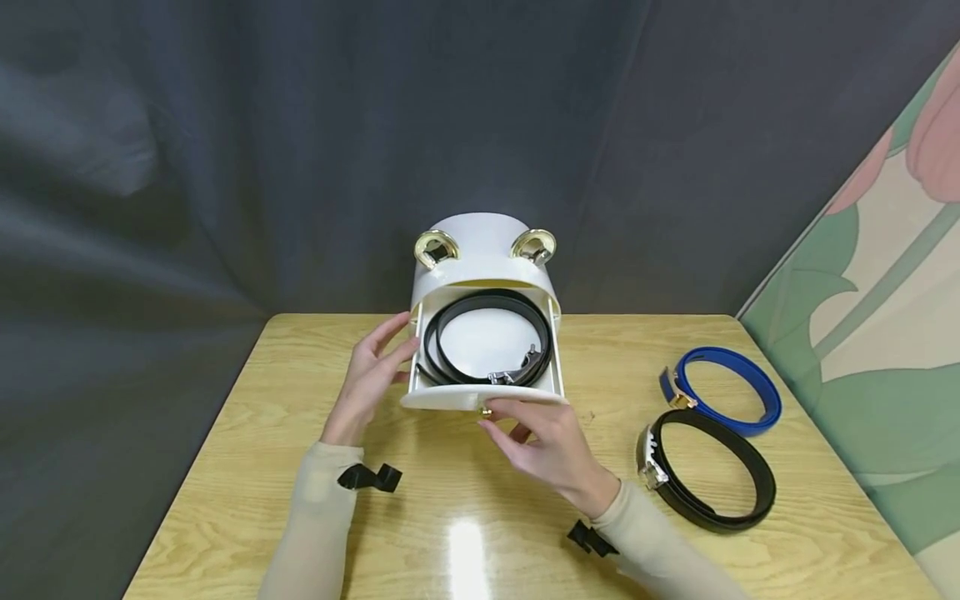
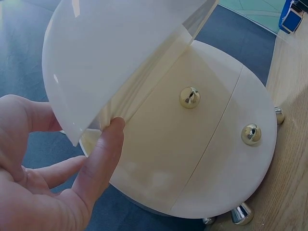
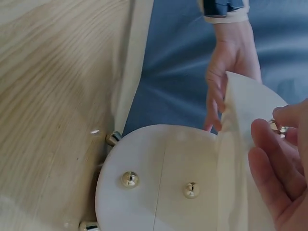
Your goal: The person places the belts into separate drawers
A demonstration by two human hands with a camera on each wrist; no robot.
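Observation:
A white rounded cabinet [image 1: 483, 242] has its top drawer [image 1: 557, 367] pulled out, with a coiled black belt [image 1: 546, 333] and its silver buckle inside. My right hand [image 1: 551, 446] pinches the gold knob [image 1: 486, 412] on the drawer's front; the right wrist view shows the knob [image 3: 278, 128] between thumb and finger. My left hand [image 1: 367, 375] is at the drawer's left side, its fingers extended and spread. In the left wrist view, a fingertip of this hand [image 2: 62, 168] touches the drawer's underside edge. Two lower drawer fronts [image 2: 159, 130] are closed.
On the right of the wooden table [image 1: 247, 433] lie a coiled blue belt [image 1: 763, 392] with a gold buckle and a coiled black belt [image 1: 761, 475] with a silver buckle. A dark curtain [image 1: 337, 150] hangs behind the cabinet, and a floral panel [image 1: 885, 333] stands at right.

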